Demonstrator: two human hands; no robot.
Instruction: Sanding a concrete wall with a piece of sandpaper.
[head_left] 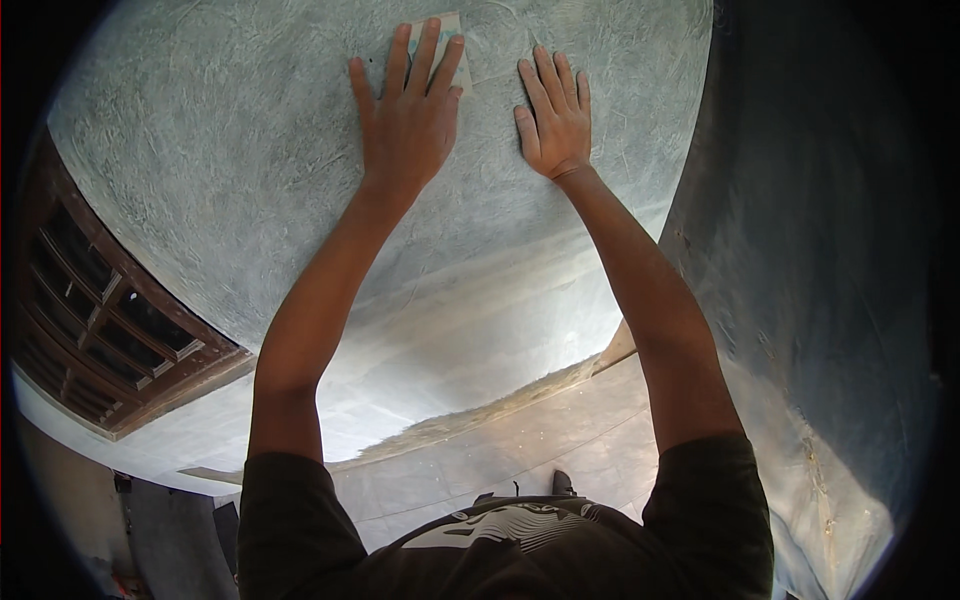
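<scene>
Both of my arms reach up and forward to a rough grey-green plastered wall (250, 170). My left hand (410, 130) lies flat with its fingers spread, pressing over a small pale sheet with faint blue-green markings (451, 24), perhaps sandpaper. The sheet shows between the fingers and past their right side; the palm hides the rest. To the right of it, my right hand (558, 125) rests on the bare plaster, fingers stretched and thumb apart, holding nothing.
A brown wooden window frame with panes (110, 310) is set in the wall at the left. Lower down, the wall turns smoother and paler. Grey floor (500, 450) lies below, with a dark shoe (563, 483) on it. Another grey wall (800, 300) stands close on the right.
</scene>
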